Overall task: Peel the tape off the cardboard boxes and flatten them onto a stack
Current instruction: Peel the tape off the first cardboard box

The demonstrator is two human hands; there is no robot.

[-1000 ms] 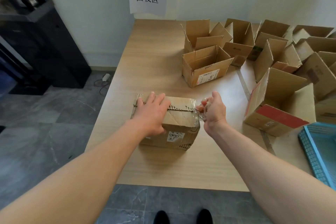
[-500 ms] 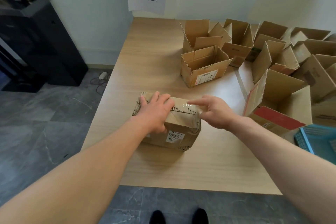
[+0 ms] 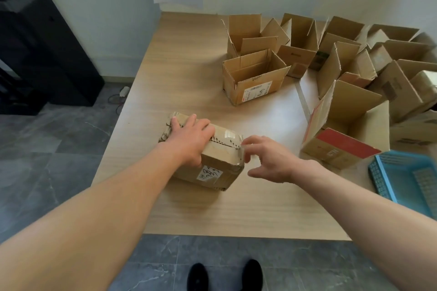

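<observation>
Left hand (image 3: 189, 139) presses the taped box (image 3: 221, 163); right fingers (image 3: 254, 140) touch its corner.

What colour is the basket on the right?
The basket is blue, clearest in the head view.

Matt corrugated cardboard box (image 3: 221, 159), glossy clear tape (image 3: 229, 134), wood-grain table (image 3: 189, 66).

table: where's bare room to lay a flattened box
Bare: the far-left table, between wall, sealed box and open boxes; also the near strip before the sealed box. Crowded: right side, open boxes and basket.
</observation>
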